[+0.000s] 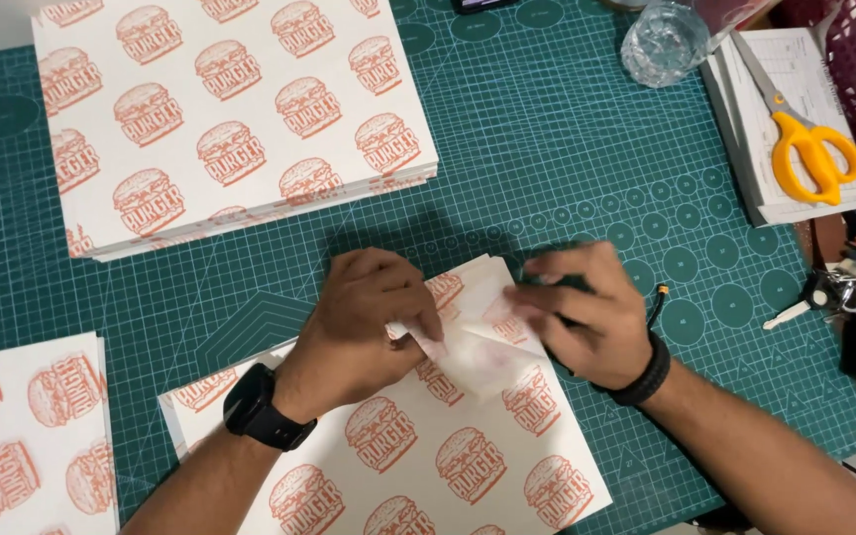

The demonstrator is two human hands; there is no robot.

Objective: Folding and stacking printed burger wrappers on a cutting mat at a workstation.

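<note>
A white paper sheet printed with orange burgers (418, 456) lies on the green cutting mat (547, 149) in front of me. Its far corner is folded over toward the middle. My left hand (364, 317), with a black watch on the wrist, pinches the folded flap. On the right side of that same fold presses my right hand (587, 312), which wears a black wristband. Both hands hide the folded corner's tip.
A thick stack of the same printed sheets (220, 109) sits at the back left, another pile (22, 436) at the near left. Yellow-handled scissors (804, 144) rest on a pad at the right, beside a clear plastic bottle (661, 40) and keys (834, 292).
</note>
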